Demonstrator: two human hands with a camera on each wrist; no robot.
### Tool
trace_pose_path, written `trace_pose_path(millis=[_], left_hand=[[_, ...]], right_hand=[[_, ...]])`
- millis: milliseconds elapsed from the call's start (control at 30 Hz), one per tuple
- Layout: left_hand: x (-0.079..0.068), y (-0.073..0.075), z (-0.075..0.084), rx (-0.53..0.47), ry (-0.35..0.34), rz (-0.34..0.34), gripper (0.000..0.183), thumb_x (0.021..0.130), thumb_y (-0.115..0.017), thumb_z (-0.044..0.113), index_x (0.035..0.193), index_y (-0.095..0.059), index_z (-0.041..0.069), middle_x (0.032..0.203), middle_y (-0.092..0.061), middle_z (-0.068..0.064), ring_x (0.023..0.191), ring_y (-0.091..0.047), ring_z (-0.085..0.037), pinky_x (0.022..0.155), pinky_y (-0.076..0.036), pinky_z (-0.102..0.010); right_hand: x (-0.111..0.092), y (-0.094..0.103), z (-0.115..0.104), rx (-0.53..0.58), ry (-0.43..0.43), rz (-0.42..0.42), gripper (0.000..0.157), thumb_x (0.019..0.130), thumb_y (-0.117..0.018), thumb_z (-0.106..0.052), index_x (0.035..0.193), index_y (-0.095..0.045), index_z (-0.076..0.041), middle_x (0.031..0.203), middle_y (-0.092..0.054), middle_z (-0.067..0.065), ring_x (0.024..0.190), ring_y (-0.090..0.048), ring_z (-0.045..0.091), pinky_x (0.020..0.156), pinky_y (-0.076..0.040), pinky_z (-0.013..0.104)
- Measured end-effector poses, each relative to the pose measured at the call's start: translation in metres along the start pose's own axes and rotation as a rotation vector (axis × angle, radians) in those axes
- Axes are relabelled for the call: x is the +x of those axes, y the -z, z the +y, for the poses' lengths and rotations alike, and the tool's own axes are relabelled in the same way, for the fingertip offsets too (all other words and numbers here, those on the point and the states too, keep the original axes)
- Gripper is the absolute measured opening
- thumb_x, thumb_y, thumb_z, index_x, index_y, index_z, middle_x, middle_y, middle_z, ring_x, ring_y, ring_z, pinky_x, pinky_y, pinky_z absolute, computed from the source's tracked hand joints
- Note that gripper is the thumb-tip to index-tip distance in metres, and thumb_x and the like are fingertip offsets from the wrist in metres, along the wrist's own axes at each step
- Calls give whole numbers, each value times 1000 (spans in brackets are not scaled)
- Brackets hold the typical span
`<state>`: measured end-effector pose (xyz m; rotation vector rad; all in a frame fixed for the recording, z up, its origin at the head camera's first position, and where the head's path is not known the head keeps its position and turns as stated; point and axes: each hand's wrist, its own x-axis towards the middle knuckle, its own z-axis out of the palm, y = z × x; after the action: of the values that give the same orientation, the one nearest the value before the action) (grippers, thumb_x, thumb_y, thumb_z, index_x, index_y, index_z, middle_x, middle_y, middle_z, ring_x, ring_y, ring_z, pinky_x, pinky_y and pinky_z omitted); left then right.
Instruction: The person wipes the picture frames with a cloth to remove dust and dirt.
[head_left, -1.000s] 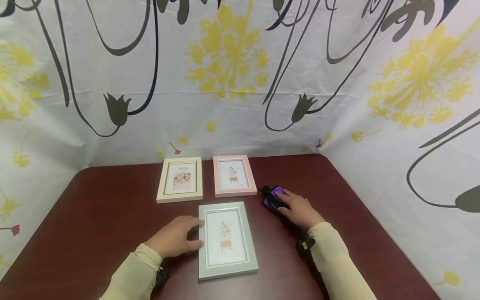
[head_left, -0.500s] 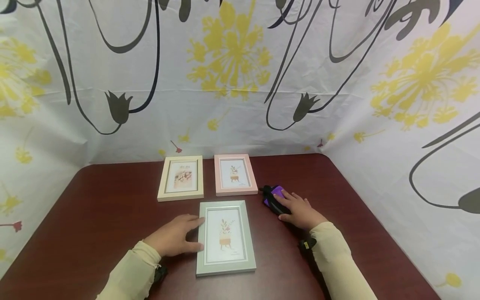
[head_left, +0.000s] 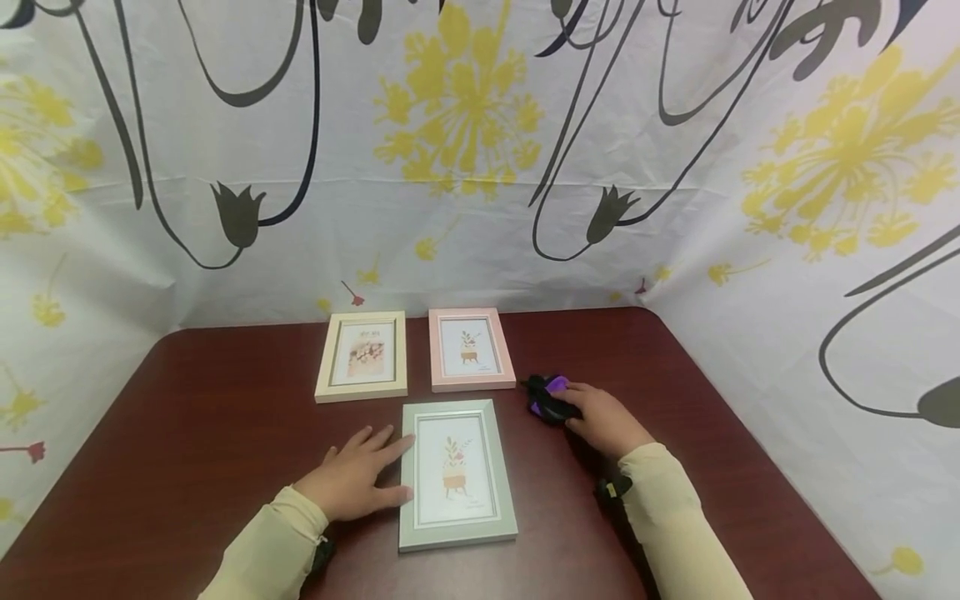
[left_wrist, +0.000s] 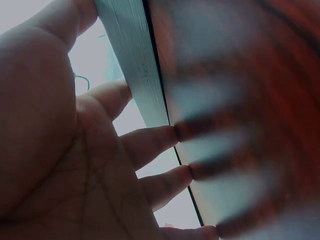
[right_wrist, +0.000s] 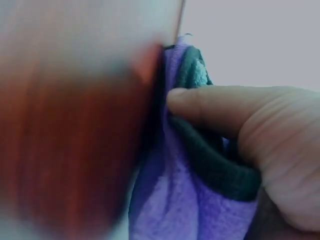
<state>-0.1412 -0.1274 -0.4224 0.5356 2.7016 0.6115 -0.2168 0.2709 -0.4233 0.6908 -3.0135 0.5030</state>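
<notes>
A pale green picture frame lies face up on the dark red table, near the middle in the head view. Beside its left edge is my left hand, fingers spread and nearly straight, with the thumb and index fingertips right at the frame's side. The left wrist view shows the other fingertips down on the tabletop. My right hand grips a bunched purple cloth with black edging, to the right of the frame. In the right wrist view the thumb presses into the cloth's folds.
Behind the green frame lie a cream picture frame at left and a pink picture frame at right. A white curtain with printed flowers stands along the table's back and right sides. The brown-red table stretches to the left.
My left fingers have spread out from a closer bunch. My right fingers have curled in from lying flat, gathering the cloth. The green frame has shifted slightly right since half a second ago.
</notes>
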Motion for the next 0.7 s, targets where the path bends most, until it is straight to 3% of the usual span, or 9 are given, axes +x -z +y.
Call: trace_pose_path(millis=[167,267,533,700], left_hand=[[0,-2,0,-17,23,-10,78,88,-66,59,154,-39,27,159,-31,-15,145,-20,-46,98,-17,-83],[-1,-2,0,-23,29,-10,78,88,-66,59,154,-39,28,159,-31,-15,146,-20,-45,97,-16,-84],[0,-2,-1,-18,18,0,78,88,-65,60,154,-38,29,159,-30,-14,146,-20,-44,98,-17,-83],[0,-1,1,-12,27,3,79,87,-67,60,154,-39,29,159,-31,-14,145,-21,-45,98,-17,-83]], right_hand=[[1,11,-16,4,82,117,48,87,-73,-2,133,-62,-5,134,-57,22,122,-56,38,100,-46,53],[4,13,-34,29,150,134,51,87,-74,-4,136,-61,-7,137,-55,21,123,-55,37,101,-46,52],[9,-11,-84,10,296,9,54,91,-72,-13,142,-56,-14,145,-51,16,127,-53,33,105,-43,46],[11,-27,-95,-4,258,-136,56,95,-67,-21,148,-50,-16,155,-38,16,134,-47,35,108,-41,46]])
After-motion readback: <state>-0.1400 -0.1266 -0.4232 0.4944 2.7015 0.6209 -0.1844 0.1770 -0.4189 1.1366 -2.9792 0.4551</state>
